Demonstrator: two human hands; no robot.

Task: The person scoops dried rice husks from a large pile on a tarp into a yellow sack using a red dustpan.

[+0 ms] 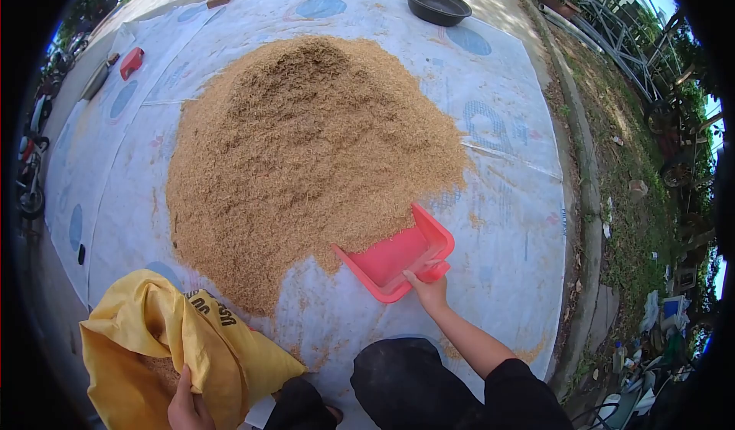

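Observation:
My right hand (426,291) grips the short handle of a red plastic dustpan (394,261). The front edge of the dustpan is pushed into the lower right side of a big heap of tan grain or husks (306,147), and some lies on its lip. At the lower left, my left hand (187,407) pinches the rim of a yellow woven sack (207,338). The sack's mouth gapes, and some of the same tan material shows inside.
Under the heap is a pale tarp (513,223). A black basin (438,6), a brick (219,0) and a red plastic object (132,62) sit near its far edges. A curb (574,124) and grass run along the right; motorbikes (32,170) stand at left.

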